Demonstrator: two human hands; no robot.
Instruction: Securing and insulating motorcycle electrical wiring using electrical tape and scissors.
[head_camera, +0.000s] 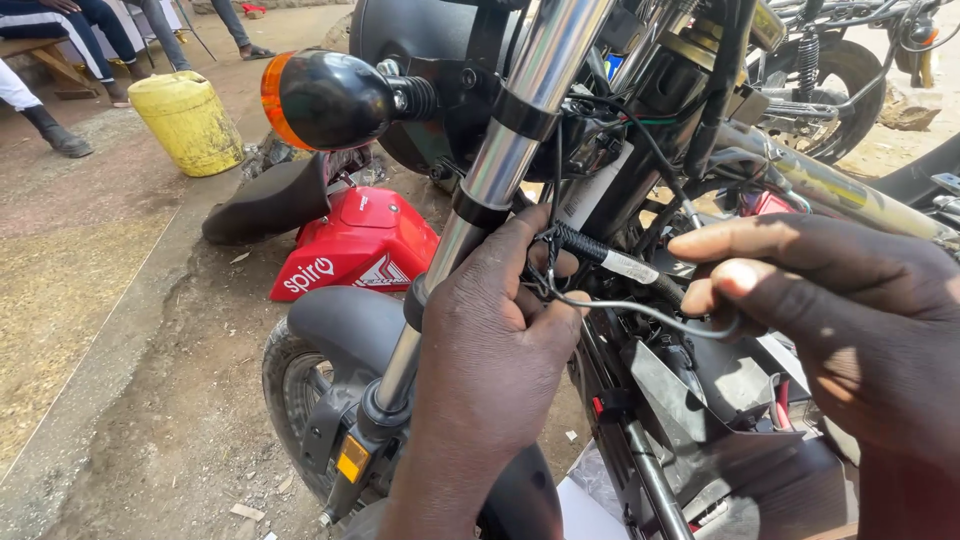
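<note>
Wiring work at the fork tube (500, 170): my left hand (490, 350) pinches the sleeved cable bundle (600, 255) closed. My right hand (830, 300) grips the thin black wire (640, 308), fingers shut; next move probably needs careful routing.

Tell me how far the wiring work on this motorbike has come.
Done: the red cover lies off on the ground. In hand: the left hand and right hand hold the black cable beside the fork tube. Left: wires hang loose, cover still off.

Position: head-worn camera, above and behind the hands.
Direction: faces forward and down at a motorcycle's fork (505, 165) and wiring (600, 255).
Range: close; hands fill lower frame.
Views: one only.
</note>
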